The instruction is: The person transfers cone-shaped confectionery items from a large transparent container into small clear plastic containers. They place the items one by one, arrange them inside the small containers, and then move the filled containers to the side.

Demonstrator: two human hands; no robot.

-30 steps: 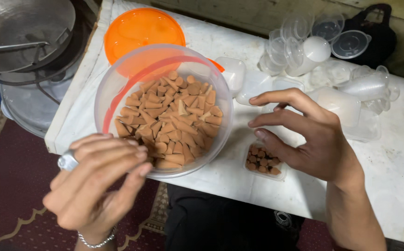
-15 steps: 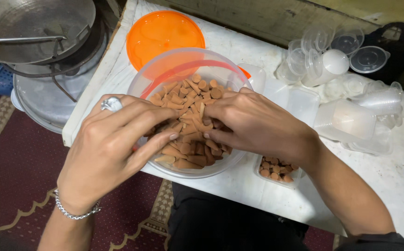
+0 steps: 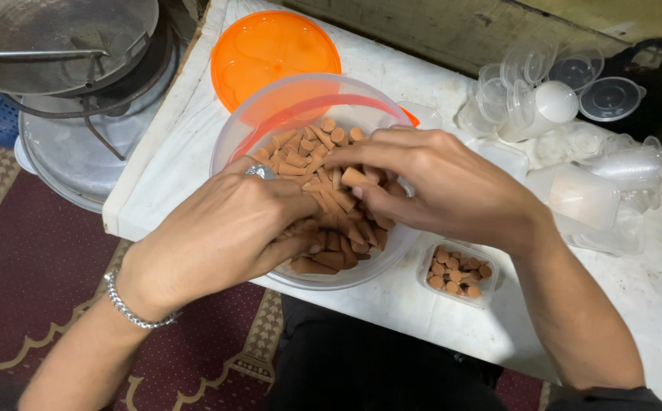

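The brown cones (image 3: 312, 160) lie heaped in the clear bowl (image 3: 270, 114) near the table's left edge. Your right hand (image 3: 445, 186) pinches one cone; your left hand (image 3: 228, 232) curls closed, digging among them. Next, carry them right to the small tray (image 3: 459, 274).

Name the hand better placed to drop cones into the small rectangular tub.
Right, probably. The right hand already pinches a cone and lies nearer the small tub; the left hand is buried in the bowl, farther off.

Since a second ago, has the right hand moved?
Yes. The right hand went from above the small tub leftwards into the big bowl of cones.
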